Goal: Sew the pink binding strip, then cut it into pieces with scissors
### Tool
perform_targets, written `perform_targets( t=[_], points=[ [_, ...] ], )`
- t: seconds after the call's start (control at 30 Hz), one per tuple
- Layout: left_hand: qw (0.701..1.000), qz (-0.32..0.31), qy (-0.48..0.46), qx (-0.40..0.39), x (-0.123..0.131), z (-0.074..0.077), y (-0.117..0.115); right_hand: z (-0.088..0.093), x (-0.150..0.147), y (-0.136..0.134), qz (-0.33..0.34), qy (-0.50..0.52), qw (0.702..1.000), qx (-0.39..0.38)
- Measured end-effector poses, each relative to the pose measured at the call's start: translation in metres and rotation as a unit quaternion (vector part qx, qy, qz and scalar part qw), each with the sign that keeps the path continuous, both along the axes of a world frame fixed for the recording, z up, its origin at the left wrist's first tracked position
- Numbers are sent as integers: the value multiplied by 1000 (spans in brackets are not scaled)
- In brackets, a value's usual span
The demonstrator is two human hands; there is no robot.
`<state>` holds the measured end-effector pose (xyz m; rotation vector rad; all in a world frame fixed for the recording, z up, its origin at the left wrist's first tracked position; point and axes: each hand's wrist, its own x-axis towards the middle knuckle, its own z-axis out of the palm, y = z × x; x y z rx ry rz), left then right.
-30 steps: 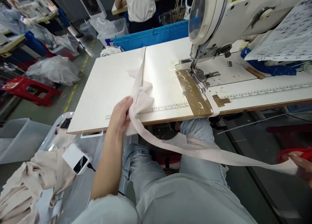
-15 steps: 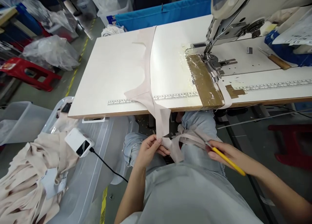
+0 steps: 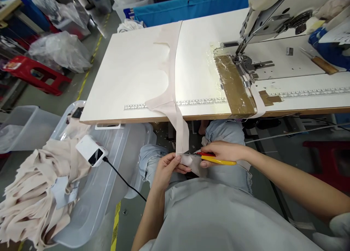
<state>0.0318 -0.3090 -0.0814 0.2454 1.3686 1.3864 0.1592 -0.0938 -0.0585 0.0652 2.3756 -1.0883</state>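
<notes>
My left hand (image 3: 170, 166) pinches a pale pink fabric strip (image 3: 182, 136) in front of the table edge, above my lap. That strip hangs from a longer fabric piece (image 3: 171, 69) lying across the white table. In my right hand (image 3: 218, 152) are scissors (image 3: 218, 160) with yellow and red handles. Their blades point left and lie at the fabric, close to my left fingertips. Whether the blades are parted is hard to make out. More of the pale fabric (image 3: 199, 167) hangs below the blades over my lap.
A sewing machine (image 3: 243, 58) stands on the right of the white table (image 3: 123, 72). A wooden-handled awl (image 3: 324, 64) lies beyond it. At left, a clear plastic bin (image 3: 90, 211) carries heaped pale fabric (image 3: 35, 192) and a white power bank (image 3: 91, 150) with a black cable.
My right hand has moved left and turned, bringing the scissors from over my right thigh to the fabric by my left hand. My left hand keeps its pinch. The camera view has shifted slightly.
</notes>
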Motion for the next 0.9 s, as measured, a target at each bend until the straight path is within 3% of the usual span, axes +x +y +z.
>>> perform_targets(
  t=[0.13, 0.23, 0.47, 0.73, 0.9],
  points=[
    [1000, 8, -3, 4, 0, -1, -1, 6, 0, -7, 0, 37, 993, 112],
    [1000, 7, -5, 4, 0, -1, 0, 6, 2, -10, -4, 56, 987, 153],
    [1000, 0, -3, -4, -2, -1, -3, -5, 5, -12, -14, 71, 985, 155],
    [1000, -4, -8, -15, -3, -4, -2, 0, -4, -19, -9, 71, 980, 184],
    [999, -31, 14, -33, -5, -8, -6, -8, -2, -16, -19, 65, 982, 175]
  ],
)
